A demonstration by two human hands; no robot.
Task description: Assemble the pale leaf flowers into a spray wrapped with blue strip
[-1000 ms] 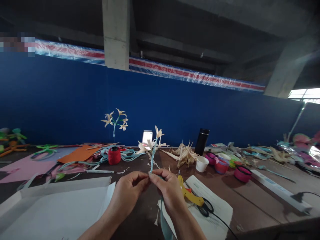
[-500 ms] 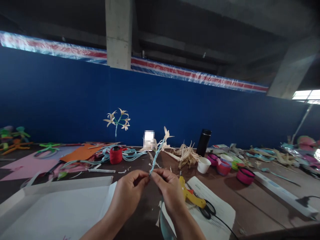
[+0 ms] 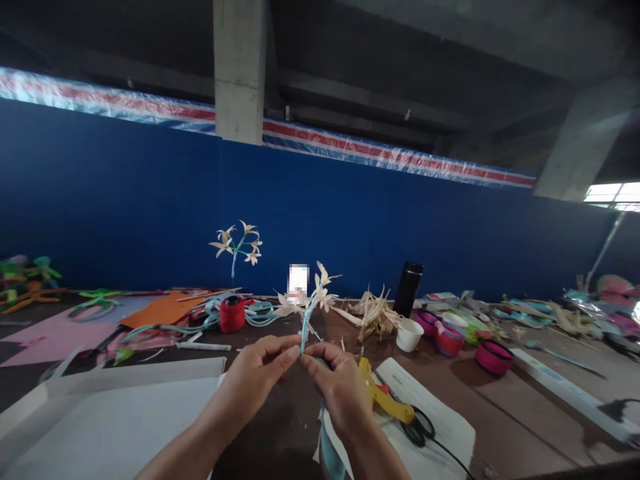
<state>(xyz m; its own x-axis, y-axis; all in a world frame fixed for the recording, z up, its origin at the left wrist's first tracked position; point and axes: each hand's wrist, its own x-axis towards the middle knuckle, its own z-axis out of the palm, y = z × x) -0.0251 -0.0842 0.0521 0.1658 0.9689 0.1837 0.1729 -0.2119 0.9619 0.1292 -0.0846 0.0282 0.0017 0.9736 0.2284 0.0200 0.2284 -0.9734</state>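
Dry, papery husk flower [image 3: 320,293]; matt brown wooden table [image 3: 500,407]; glossy yellow plastic glue gun [image 3: 383,398].

Both hands, left [image 3: 260,377] and right [image 3: 335,380], pinch a blue-wrapped flower stem [image 3: 306,320].

Both hands raised, fingertips pinched tog.; left hand [image 3: 255,379], right hand [image 3: 336,385].

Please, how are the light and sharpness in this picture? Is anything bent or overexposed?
Head view: dim, ceiling nearly black; the window at the right edge is blown out; the striped band bows from lens distortion; the left hand, right hand and flower stem look fairly sharp.
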